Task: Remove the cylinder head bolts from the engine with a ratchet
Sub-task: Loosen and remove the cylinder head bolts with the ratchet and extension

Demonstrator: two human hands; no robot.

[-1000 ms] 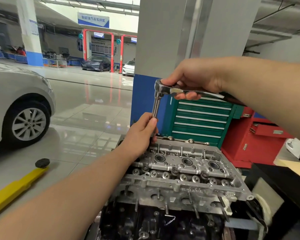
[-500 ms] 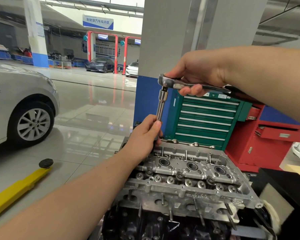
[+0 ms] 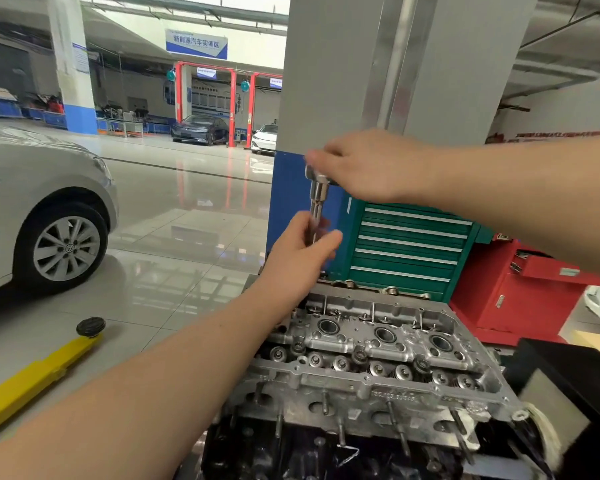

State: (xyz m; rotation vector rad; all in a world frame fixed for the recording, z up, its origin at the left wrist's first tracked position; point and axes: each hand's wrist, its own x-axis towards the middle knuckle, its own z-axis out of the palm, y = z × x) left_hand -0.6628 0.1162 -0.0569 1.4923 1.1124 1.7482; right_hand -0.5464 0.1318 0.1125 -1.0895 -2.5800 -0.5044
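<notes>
Engine [image 3: 371, 362] low centre; open floor [image 3: 174, 237] left, green drawer cabinet [image 3: 409, 247] close behind. Left hand [image 3: 298, 261] grip clamped on extension bar [image 3: 315, 206] above head's far-left corner. Right hand [image 3: 368, 168] wrapped over ratchet [image 3: 317, 174] head.

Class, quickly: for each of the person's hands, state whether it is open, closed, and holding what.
Left hand: closed around the long chrome extension bar below the ratchet.
Right hand: closed on the chrome ratchet head.

Car repair workshop, parked cars [image 3: 42, 216], red lift posts [image 3: 232, 109], tool cabinets [image 3: 409, 247], bare engine [image 3: 371, 368]
</notes>
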